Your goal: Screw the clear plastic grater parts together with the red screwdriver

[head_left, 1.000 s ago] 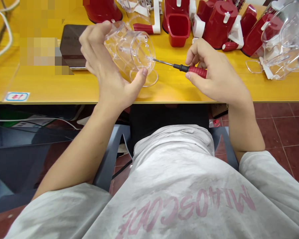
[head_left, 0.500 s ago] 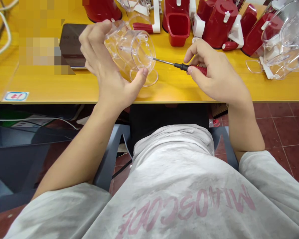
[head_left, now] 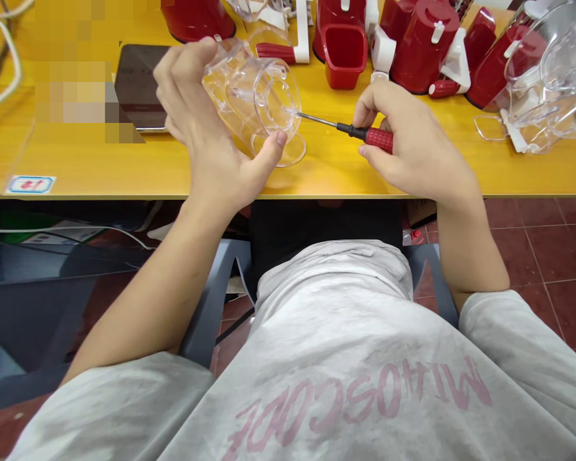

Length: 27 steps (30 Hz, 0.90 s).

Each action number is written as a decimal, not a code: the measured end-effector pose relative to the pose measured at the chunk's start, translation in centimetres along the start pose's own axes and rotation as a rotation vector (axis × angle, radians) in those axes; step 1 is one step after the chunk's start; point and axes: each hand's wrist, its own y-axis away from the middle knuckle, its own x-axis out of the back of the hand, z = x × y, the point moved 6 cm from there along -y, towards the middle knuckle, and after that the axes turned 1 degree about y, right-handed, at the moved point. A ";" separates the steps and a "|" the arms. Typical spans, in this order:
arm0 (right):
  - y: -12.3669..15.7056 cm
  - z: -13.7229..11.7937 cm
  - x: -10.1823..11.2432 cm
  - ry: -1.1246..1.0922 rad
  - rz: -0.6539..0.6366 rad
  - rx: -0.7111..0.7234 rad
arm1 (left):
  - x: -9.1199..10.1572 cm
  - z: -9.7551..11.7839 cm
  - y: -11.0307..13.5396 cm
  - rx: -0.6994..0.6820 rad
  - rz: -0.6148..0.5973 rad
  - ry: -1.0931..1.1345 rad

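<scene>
Over the near part of the desk [head_left: 134, 169], the left hand [head_left: 211, 141] grasps a clear plastic container [head_left: 241, 96] in its fingers, container tilted on its side. To its right, the right hand [head_left: 415, 141] has fingers closed on a red-handled screwdriver [head_left: 351, 130], tip at the container's right end. At the far side stand a red cup [head_left: 344, 73] and red housings [head_left: 418, 57]

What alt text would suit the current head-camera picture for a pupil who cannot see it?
A person's left hand holds a clear plastic part tilted over a yellow table; the right hand holds a red-and-black screwdriver, its tip at the part's round end. Red devices with white parts stand behind.
</scene>
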 end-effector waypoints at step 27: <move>0.4 -1.8 0.4 -0.028 -0.030 -0.047 | -0.1 -0.6 0.1 0.106 -0.052 0.058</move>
